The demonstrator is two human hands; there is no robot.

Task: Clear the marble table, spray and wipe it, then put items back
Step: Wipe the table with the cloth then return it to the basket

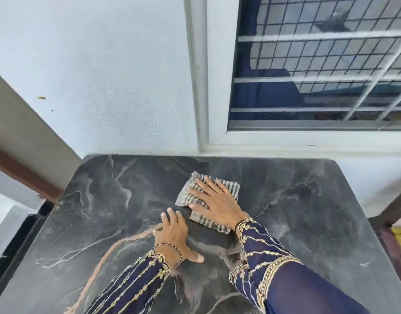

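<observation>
1. Two hands lie flat on the dark marble desk (308,211), and nothing else stands on the part of it in view, so clearing looks done and wiping looks like the step in hand.
2. The striped cloth (208,222) sits about midway between the desk's left and right edges, somewhat nearer the far edge than the near one.
3. The right hand (214,200) presses down on the cloth. Its fingers (213,185) are straight and spread, not curled round the fabric, and they aim toward the far-left corner.
4. The cloth is a folded pad and looks a little longer from the near edge to the far edge than across. Its near strip trails out beside the right wrist.
5. The left hand (174,234) rests on bare marble just beside the cloth's near-left corner. Its fingers (171,216) are relaxed and straight, holding nothing, and it seems to brace the body.
6. The relation that matters is that the cloth lies directly under the right palm, so that hand alone drives it. Bare desk stretches widest toward the right edge and the near-left corner.
7. My judgement is that a stroke toward the near-left corner would meet the left hand first. That hand would have to lift or slide aside, while a stroke toward the right edge is unobstructed.
8. With only flat pressure on the cloth, it may bunch or slip out on a fast pull.
</observation>
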